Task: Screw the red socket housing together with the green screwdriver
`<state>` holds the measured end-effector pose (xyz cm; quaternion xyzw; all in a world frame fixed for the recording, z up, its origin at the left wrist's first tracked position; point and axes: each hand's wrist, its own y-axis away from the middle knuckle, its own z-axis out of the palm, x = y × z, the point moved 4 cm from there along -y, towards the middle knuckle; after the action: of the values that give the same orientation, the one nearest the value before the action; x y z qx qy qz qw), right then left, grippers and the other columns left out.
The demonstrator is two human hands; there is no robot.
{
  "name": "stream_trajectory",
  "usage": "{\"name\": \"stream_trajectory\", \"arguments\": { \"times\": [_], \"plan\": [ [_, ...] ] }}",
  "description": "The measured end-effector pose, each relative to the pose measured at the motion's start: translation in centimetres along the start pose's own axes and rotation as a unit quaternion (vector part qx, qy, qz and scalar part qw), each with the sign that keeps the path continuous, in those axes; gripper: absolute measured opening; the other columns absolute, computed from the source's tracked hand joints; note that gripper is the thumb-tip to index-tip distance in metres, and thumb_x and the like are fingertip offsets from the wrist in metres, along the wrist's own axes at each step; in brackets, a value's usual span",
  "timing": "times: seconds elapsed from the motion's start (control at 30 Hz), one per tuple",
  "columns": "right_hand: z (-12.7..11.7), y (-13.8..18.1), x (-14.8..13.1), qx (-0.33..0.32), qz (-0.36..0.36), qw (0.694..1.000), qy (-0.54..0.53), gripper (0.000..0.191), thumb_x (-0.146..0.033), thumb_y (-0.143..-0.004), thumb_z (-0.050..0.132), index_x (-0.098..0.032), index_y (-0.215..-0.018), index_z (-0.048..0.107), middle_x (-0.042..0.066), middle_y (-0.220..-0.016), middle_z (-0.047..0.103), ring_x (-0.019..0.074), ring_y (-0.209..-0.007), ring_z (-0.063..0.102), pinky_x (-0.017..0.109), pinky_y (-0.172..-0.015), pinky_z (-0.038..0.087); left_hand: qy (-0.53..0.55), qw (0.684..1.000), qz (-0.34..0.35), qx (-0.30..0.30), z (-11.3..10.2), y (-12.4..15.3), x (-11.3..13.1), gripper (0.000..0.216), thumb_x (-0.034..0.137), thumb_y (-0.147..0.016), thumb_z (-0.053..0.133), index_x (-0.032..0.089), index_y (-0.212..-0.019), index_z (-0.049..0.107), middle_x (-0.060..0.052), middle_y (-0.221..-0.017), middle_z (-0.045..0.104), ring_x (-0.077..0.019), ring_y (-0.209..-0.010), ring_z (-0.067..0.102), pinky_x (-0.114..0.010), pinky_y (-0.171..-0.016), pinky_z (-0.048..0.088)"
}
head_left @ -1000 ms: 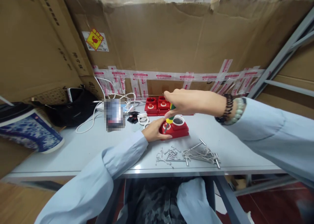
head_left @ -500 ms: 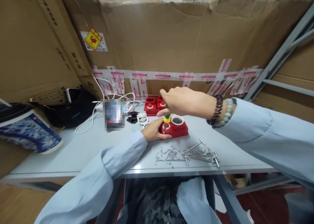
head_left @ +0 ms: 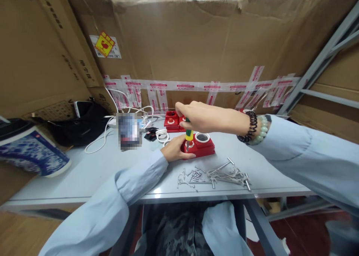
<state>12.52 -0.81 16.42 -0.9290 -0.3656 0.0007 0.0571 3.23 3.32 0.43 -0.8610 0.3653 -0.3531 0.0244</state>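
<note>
A red box (head_left: 206,150) with a white ring on top lies on the table. My left hand (head_left: 174,148) grips its left end, with the thumb along the near side. In my right hand (head_left: 193,116) is a screwdriver (head_left: 189,135) with a green and yellow handle, held upright above the box. The shaft points down at the box's left part, close to my left thumb. My right fingers are wrapped round the top of the handle. Nearer to me lies a pile of loose screws (head_left: 197,175), beside metal T-shaped rods with pale cords (head_left: 231,175).
Another red box (head_left: 171,122) stands behind my right hand. White rings (head_left: 162,135), small black pieces (head_left: 151,134), white cables (head_left: 105,134) and a blurred device (head_left: 129,130) lie to the left. A black bag (head_left: 84,123) and blue-white cup (head_left: 36,151) stand further left. Cardboard (head_left: 179,43) walls the back.
My right hand has turned a little on the screwdriver handle and shifted slightly left. The left hand keeps its grip on the red box.
</note>
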Motion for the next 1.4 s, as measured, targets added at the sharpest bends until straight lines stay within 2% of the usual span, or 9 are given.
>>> {"name": "stream_trajectory", "arguments": {
  "times": [0.13,0.27,0.37,0.47,0.6,0.73,0.97,1.1,1.4],
  "plan": [
    [0.4,0.0,-0.5,-0.033,-0.073,0.995,-0.056,0.031,-0.007,-0.069,0.061,-0.021,-0.092,0.047,0.001,-0.080,0.057,0.0146,-0.068,0.051,0.026,-0.052,0.031,0.007,1.000,0.021,-0.007,0.1,0.0,-0.1,0.061,0.045,-0.069,0.072,0.020,-0.120,0.050,-0.008,-0.121,0.062,-0.0279,-0.110,0.059,-0.039,-0.095,0.045],
    [0.5,-0.1,0.3,0.037,-0.013,0.999,0.002,0.014,-0.025,-0.079,0.059,-0.019,-0.078,0.047,0.004,-0.075,0.055,0.0160,-0.065,0.049,0.028,-0.052,0.028,-0.012,1.000,-0.009,-0.003,0.0,0.0,-0.2,0.059,0.045,-0.066,0.074,0.017,-0.115,0.053,-0.011,-0.114,0.064,-0.0301,-0.103,0.061,-0.042,-0.091,0.047],
    [0.6,-0.1,0.5,0.039,-0.024,0.998,-0.041,0.009,-0.017,-0.078,0.055,-0.019,-0.085,0.049,0.004,-0.082,0.059,0.0150,-0.067,0.050,0.028,-0.054,0.031,-0.008,1.000,-0.002,0.000,0.0,0.0,-0.1,0.056,0.043,-0.066,0.074,0.017,-0.112,0.054,-0.011,-0.112,0.065,-0.0291,-0.101,0.061,-0.041,-0.090,0.047],
    [0.7,0.0,0.5,-0.003,-0.038,0.996,-0.083,0.034,-0.011,-0.067,0.063,-0.020,-0.095,0.048,0.004,-0.092,0.060,0.0156,-0.073,0.053,0.027,-0.055,0.034,0.008,1.000,0.014,-0.009,0.0,0.0,0.1,0.057,0.042,-0.068,0.073,0.019,-0.116,0.052,-0.009,-0.117,0.063,-0.0284,-0.105,0.060,-0.041,-0.092,0.045],
    [0.5,0.1,1.0,0.034,0.028,0.998,-0.041,0.027,-0.021,-0.077,0.058,-0.018,-0.101,0.047,0.004,-0.079,0.058,0.0165,-0.064,0.050,0.029,-0.052,0.031,-0.003,1.000,0.003,-0.008,0.0,0.0,0.0,0.059,0.043,-0.068,0.073,0.018,-0.116,0.051,-0.010,-0.116,0.064,-0.0292,-0.104,0.061,-0.042,-0.091,0.046],
    [0.4,0.1,0.3,0.015,-0.019,0.997,-0.073,0.038,-0.008,-0.070,0.058,-0.020,-0.104,0.046,0.002,-0.083,0.059,0.0150,-0.066,0.050,0.027,-0.052,0.033,-0.013,1.000,0.010,-0.005,0.0,0.0,0.0,0.062,0.045,-0.068,0.073,0.019,-0.119,0.050,-0.010,-0.117,0.063,-0.0286,-0.106,0.060,-0.040,-0.092,0.046],
    [0.1,0.0,0.1,0.049,-0.007,0.996,-0.076,0.005,-0.017,-0.076,0.056,-0.019,-0.077,0.052,0.003,-0.075,0.059,0.0150,-0.067,0.050,0.028,-0.055,0.033,-0.027,1.000,-0.012,-0.004,0.1,0.0,-0.2,0.063,0.046,-0.067,0.073,0.019,-0.119,0.051,-0.010,-0.118,0.062,-0.0302,-0.107,0.059,-0.042,-0.093,0.046],
    [0.6,-0.1,0.1,0.029,-0.023,0.993,-0.108,0.023,-0.013,-0.066,0.062,-0.020,-0.085,0.051,0.002,-0.080,0.059,0.0140,-0.067,0.050,0.026,-0.053,0.033,-0.004,1.000,0.001,-0.008,0.1,0.0,-0.1,0.063,0.044,-0.068,0.073,0.019,-0.120,0.050,-0.010,-0.116,0.063,-0.0280,-0.104,0.061,-0.040,-0.091,0.047],
    [0.6,0.3,0.1,0.016,0.002,0.993,-0.119,0.020,-0.015,-0.069,0.058,-0.019,-0.087,0.051,0.004,-0.085,0.060,0.0142,-0.070,0.051,0.026,-0.056,0.033,0.004,1.000,0.011,-0.002,0.0,0.0,0.0,0.062,0.041,-0.067,0.074,0.019,-0.119,0.052,-0.010,-0.119,0.062,-0.0294,-0.108,0.059,-0.042,-0.095,0.045]
  ]
}}
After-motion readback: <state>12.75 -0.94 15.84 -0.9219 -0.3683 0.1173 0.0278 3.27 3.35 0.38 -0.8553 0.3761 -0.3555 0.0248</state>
